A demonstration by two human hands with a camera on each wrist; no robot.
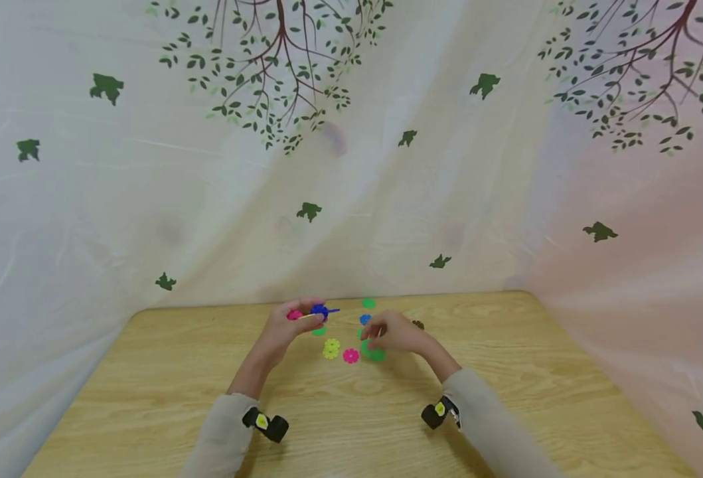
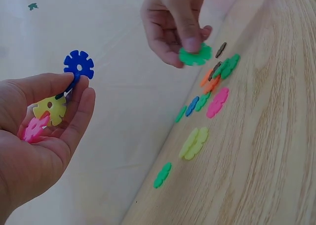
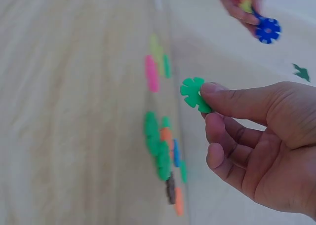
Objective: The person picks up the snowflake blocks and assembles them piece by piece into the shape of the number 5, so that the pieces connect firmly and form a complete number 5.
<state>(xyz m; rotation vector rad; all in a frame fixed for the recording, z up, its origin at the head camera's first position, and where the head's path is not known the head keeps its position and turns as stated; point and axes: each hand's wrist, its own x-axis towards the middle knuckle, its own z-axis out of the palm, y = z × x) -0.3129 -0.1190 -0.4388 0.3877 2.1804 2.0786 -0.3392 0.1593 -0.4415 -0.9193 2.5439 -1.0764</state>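
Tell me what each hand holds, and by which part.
Right hand: green disc, by its edge. Left hand: multicoloured disc chain, by its blue part.

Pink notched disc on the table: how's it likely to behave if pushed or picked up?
The pink notched disc lies flat, so it would probably slide rather than roll. Likely light: it looks thin. Probably stiff too: the similar green disc pinched in the right hand shows no visible bend.

Discs (image 1: pixel 351 356) lie on the table (image 1: pixel 339 418), before the cloth (image 1: pixel 237 219).

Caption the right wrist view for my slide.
Right hand pinches a green disc; left hand holds a blue disc; blurred discs lie on the table.
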